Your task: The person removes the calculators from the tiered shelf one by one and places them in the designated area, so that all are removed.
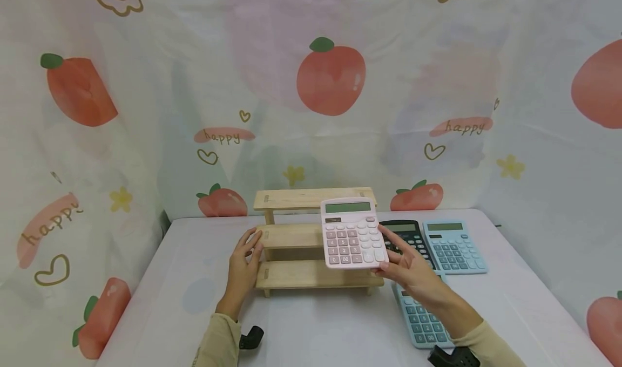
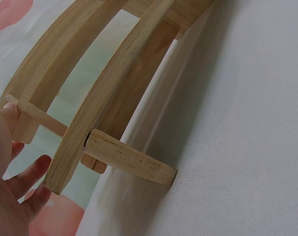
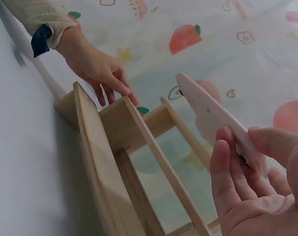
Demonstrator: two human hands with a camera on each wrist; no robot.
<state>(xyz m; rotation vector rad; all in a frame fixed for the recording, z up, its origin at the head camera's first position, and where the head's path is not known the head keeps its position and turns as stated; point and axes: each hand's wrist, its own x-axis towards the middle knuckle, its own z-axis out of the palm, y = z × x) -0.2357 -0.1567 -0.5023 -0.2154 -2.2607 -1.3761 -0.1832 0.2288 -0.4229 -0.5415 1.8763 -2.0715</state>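
A pink calculator (image 1: 353, 232) is held up in front of the wooden tiered stand (image 1: 318, 272), its keys and display facing the head camera. My right hand (image 1: 413, 270) pinches its right edge between thumb and fingers. In the right wrist view the calculator (image 3: 212, 110) appears nearly edge-on, clear of the stand. My left hand (image 1: 244, 267) grips the left end of the stand's middle tier (image 1: 289, 236). From the left wrist view, the thumb and fingers of that hand (image 2: 13, 177) lie about the ends of the wooden boards (image 2: 104, 93).
To the right of the stand lie a black calculator (image 1: 405, 228) and a light blue calculator (image 1: 454, 246). Another blue calculator (image 1: 427, 324) lies nearer, partly behind my right forearm. A white cloth covers the table (image 1: 194, 253); a fruit-patterned curtain (image 1: 272, 156) stands behind it.
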